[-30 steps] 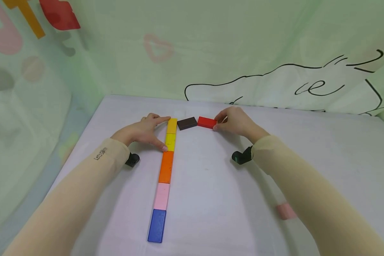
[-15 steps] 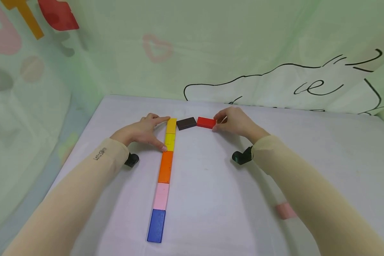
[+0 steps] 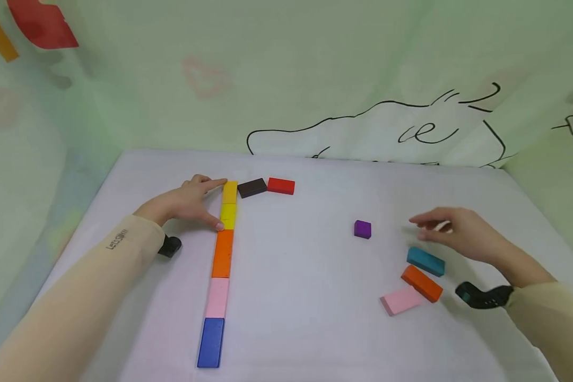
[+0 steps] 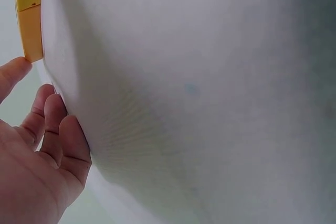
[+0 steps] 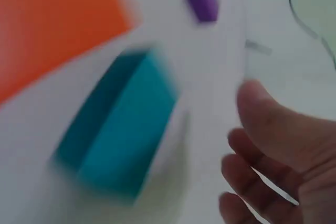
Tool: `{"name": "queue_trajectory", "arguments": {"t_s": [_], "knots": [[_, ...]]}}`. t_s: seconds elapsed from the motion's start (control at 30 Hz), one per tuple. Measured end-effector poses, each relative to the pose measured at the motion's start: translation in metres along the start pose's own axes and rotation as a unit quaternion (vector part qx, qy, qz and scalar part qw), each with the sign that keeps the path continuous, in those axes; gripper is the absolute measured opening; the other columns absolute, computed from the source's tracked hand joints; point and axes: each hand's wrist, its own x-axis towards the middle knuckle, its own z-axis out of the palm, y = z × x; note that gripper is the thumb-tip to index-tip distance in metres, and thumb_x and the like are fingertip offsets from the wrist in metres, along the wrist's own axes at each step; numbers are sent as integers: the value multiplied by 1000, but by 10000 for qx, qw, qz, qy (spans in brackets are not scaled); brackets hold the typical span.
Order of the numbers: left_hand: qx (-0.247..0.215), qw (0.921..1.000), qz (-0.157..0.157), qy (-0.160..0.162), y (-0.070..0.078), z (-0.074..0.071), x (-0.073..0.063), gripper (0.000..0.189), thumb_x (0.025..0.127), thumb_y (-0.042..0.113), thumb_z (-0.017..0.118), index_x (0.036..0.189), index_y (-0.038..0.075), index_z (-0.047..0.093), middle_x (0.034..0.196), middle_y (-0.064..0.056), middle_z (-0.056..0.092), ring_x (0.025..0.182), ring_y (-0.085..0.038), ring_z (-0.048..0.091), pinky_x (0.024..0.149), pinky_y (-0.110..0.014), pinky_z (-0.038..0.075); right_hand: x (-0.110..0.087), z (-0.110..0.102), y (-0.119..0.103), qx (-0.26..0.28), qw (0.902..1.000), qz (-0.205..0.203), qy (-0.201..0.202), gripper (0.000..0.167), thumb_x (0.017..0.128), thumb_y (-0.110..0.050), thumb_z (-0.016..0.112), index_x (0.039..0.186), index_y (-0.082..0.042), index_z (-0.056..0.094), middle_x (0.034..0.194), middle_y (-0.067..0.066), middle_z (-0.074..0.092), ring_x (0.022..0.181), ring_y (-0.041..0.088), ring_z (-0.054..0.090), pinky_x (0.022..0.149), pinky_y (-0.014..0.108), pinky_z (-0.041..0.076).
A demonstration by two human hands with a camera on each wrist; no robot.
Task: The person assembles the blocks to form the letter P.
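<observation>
My left hand (image 3: 183,202) lies along the left side of a row of blocks. Its index fingertip touches the far end of an amber block (image 3: 229,192), and its thumb rests where a yellow block (image 3: 227,216) meets an orange block (image 3: 223,253). A black block (image 3: 252,188) and a red block (image 3: 281,186) run rightward from the row's far end. Over on the right, my right hand (image 3: 468,233) hovers just behind a teal block (image 3: 426,261), fingers loosely bent and holding nothing. The right wrist view shows this teal block (image 5: 121,124) apart from the fingers.
The row continues nearer with a pink block (image 3: 217,298) and a blue block (image 3: 211,342). Beside the teal block lie another orange block (image 3: 422,284) and another pink block (image 3: 401,301). A small purple block (image 3: 362,229) stands farther left. A hanging cloth (image 3: 172,116) backs the table.
My right hand has let go of the red block and moved right and nearer, to the loose blocks. The head view has turned rightward, revealing them. My left hand stays at the row.
</observation>
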Motion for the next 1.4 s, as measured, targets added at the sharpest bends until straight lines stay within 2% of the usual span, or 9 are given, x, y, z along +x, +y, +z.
{"name": "queue_trajectory", "arguments": {"t_s": [0.13, 0.33, 0.43, 0.53, 0.63, 0.77, 0.87, 1.0, 1.4], "knots": [[-29, 10000, 15, 26, -10, -2, -5, 112, 78, 44, 87, 165, 19, 21, 163, -29, 16, 146, -53, 23, 114, -73, 29, -26, 7, 25, -124, 9979, -191, -600, 53, 89, -12, 78, 140, -12, 63, 116, 2, 65, 95, 0, 55, 74, 19, 53], [-183, 9998, -89, 17, -18, -1, -10, 113, 78, 45, 87, 165, 19, 19, 165, -29, 12, 149, -52, 20, 116, -73, 25, -17, 5, 20, -201, 9879, -435, -1474, 63, 88, -12, 78, 147, -16, 56, 120, 4, 60, 102, 14, 56, 73, 20, 53], [-229, 9997, -93, 43, -19, -1, -12, 113, 79, 44, 87, 165, 19, 19, 165, -30, 11, 149, -52, 20, 116, -73, 25, -10, 2, 14, -174, 9863, -373, -1597, 63, 87, -15, 79, 146, -13, 56, 115, 2, 62, 99, 13, 57, 71, 20, 53], [-238, 9997, -74, 66, -17, -3, -14, 113, 79, 45, 87, 165, 18, 19, 164, -30, 12, 148, -52, 20, 116, -73, 25, -2, 0, 11, -322, 9892, -219, -1416, 66, 86, -18, 81, 145, -6, 55, 105, -2, 65, 94, 12, 59, 70, 20, 53], [-214, 9997, -73, 73, -16, -6, -16, 113, 79, 45, 87, 165, 19, 19, 164, -29, 13, 148, -51, 22, 116, -73, 26, 15, 1, 7, -483, 9921, -14, -1160, 69, 86, -18, 82, 143, 4, 52, 95, -3, 69, 88, 13, 61, 69, 22, 53], [-233, 9996, -107, 68, -16, -2, -13, 110, 79, 43, 86, 165, 20, 21, 164, -28, 14, 148, -48, 23, 117, -72, 26, 53, -2, -1, -541, 9924, 364, -1047, 69, 89, -18, 79, 142, 13, 48, 93, 6, 72, 86, 20, 62, 75, 36, 59], [-271, 9995, -114, 73, -16, 1, -11, 109, 80, 42, 86, 165, 21, 21, 165, -26, 14, 148, -48, 23, 117, -72, 26, 87, -5, -13, -555, 9908, 509, -1127, 67, 90, -17, 78, 142, 14, 48, 98, 13, 73, 90, 26, 64, 82, 47, 60], [-243, 9996, -119, 104, -12, 1, -9, 110, 79, 43, 87, 165, 23, 21, 165, -25, 14, 149, -47, 22, 117, -71, 26, 119, -5, -39, -450, 9899, 412, -1278, 65, 91, -16, 77, 143, 11, 49, 105, 18, 72, 98, 32, 64, 89, 51, 57], [-211, 9996, -183, 82, -2, -1, -3, 109, 80, 44, 86, 165, 25, 21, 165, -24, 14, 148, -46, 23, 117, -70, 27, 162, 28, -123, -212, 9892, -41, -1448, 66, 91, -26, 78, 145, 2, 52, 109, 16, 71, 101, 28, 63, 93, 44, 55]]}}
